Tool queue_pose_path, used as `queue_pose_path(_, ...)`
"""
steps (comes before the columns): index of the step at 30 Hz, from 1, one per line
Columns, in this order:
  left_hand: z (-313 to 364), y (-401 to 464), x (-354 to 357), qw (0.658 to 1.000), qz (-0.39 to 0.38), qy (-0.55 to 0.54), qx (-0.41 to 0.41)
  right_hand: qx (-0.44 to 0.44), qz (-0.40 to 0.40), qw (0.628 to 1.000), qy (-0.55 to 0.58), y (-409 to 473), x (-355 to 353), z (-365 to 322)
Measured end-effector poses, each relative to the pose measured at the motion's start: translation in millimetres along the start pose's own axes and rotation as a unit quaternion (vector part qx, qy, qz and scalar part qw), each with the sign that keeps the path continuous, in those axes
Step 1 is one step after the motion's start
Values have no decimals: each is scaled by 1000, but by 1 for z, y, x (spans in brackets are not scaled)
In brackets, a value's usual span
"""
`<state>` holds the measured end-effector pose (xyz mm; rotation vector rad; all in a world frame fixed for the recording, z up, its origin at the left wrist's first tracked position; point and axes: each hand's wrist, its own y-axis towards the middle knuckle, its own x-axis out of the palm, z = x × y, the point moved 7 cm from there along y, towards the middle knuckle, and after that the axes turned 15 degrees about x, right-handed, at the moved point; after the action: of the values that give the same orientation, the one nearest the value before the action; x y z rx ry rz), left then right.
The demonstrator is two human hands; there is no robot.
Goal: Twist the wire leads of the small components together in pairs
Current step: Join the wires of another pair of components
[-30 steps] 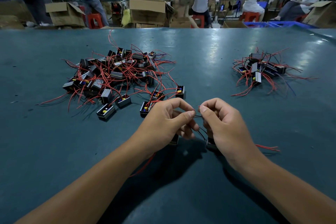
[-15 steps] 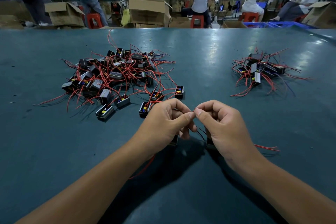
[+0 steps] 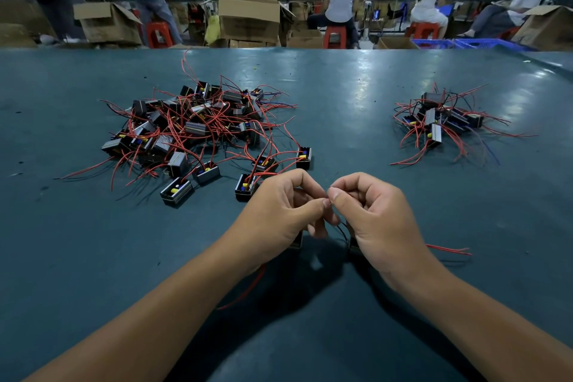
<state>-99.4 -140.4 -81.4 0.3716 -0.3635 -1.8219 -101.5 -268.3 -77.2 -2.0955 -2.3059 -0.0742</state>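
Both hands pinching thin black wire leads (image 3: pixel 341 230) above the dark teal table (image 3: pixel 93 257).
Left hand (image 3: pixel 279 211) and right hand (image 3: pixel 376 214) meet fingertip to fingertip; the large heap of small black red-wired components (image 3: pixel 198 130) lies beyond the left hand.

Left hand (image 3: pixel 279 211), right hand (image 3: pixel 376 220) pinching thin wire leads (image 3: pixel 341 228)

A dark teal table (image 3: pixel 356 96); large component pile (image 3: pixel 198 130) at ten o'clock; smaller pile (image 3: pixel 443 121) at two o'clock.
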Motion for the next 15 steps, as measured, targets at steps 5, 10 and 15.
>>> queue_pose_path(5, 1, -1, 1, 1000, 4, -7, -3, 2, 9, 1000, 20, 1, -1, 1)
queue_pose_path(10, 3, -1, 5, 1000, -3, 7, -4, 1, 9, 1000, 20, 0, 0, 0)
queue_pose_path(15, 6, -2, 6, 1000, -7, 19, -2, -2, 10, 1000, 4, -1, 0, 0)
